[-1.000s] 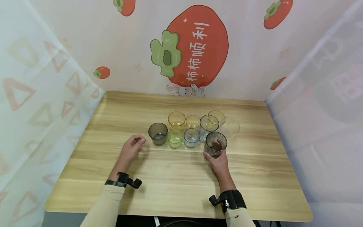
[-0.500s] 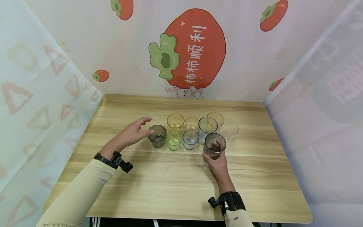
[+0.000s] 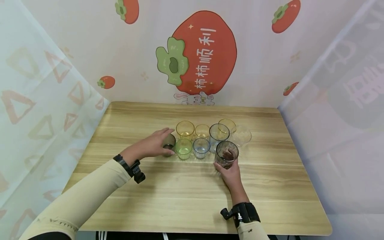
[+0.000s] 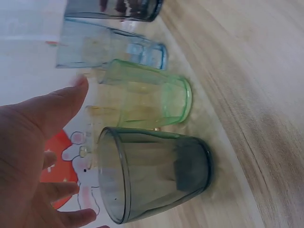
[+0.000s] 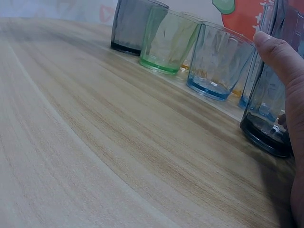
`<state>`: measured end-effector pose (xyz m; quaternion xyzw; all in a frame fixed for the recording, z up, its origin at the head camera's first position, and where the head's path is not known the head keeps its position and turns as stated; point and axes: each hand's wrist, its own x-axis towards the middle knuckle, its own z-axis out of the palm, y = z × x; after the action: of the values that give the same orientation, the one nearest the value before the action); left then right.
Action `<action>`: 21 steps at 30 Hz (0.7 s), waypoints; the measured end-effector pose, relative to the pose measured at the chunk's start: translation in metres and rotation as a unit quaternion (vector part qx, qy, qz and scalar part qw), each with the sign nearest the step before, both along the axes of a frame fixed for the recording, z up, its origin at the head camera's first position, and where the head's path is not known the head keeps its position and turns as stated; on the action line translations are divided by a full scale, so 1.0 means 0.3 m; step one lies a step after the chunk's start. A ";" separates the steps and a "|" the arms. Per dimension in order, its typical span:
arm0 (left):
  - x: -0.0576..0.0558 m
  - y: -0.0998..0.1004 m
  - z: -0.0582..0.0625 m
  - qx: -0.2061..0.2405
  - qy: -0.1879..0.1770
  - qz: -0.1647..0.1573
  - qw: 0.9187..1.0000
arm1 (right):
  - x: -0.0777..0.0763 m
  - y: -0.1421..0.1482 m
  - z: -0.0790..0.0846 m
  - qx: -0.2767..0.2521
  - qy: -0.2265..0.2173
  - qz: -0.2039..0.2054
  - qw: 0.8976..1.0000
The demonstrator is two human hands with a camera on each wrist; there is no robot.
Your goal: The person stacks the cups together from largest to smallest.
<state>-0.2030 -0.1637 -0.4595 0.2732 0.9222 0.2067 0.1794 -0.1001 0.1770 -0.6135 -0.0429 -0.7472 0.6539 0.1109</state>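
Note:
My left hand (image 3: 151, 145) is over the left side of a smoky dark glass (image 4: 156, 173), hiding part of it in the head view. Its fingers and thumb are spread about that glass, the thumb (image 4: 61, 107) extended towards a green glass (image 4: 152, 95) in the left wrist view. With my right hand (image 3: 231, 175) I grip a taller dark grey glass (image 3: 227, 151); the thumb (image 5: 278, 52) lies along its side and fingers show through it. Between the two dark glasses stand the green glass and a small blue glass (image 3: 201, 148), both upright.
Behind the front row stand two amber glasses (image 3: 185, 128), a larger blue glass (image 3: 218, 136), a yellow-rimmed glass (image 3: 227, 124) and a clear glass (image 3: 243, 136). The wooden table (image 3: 180, 196) meets a printed backdrop (image 3: 255, 73) at its far edge.
My left hand has moved up and right from the table beside the smoky dark glass to around it, its fingers spreading. The right hand stays on its glass.

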 end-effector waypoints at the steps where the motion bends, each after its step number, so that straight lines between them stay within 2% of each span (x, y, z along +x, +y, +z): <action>1: -0.002 0.005 -0.003 -0.006 -0.003 -0.002 1.000 | 0.000 0.000 0.000 0.000 -0.002 0.000 1.000; 6: -0.006 0.027 -0.003 -0.043 -0.016 -0.013 0.999 | -0.003 0.003 -0.004 -0.006 -0.016 0.001 1.000; 12: -0.018 0.042 -0.016 -0.083 -0.002 -0.024 0.996 | 0.000 0.005 0.002 -0.004 -0.024 0.003 1.000; 21: -0.049 0.052 -0.021 -0.112 -0.015 -0.021 0.993 | 0.000 0.002 -0.007 -0.004 -0.010 -0.002 1.000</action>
<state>-0.2176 -0.1482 -0.4657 0.2675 0.9309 0.1027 0.2267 -0.1000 0.1775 -0.6155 -0.0509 -0.7459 0.6559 0.1044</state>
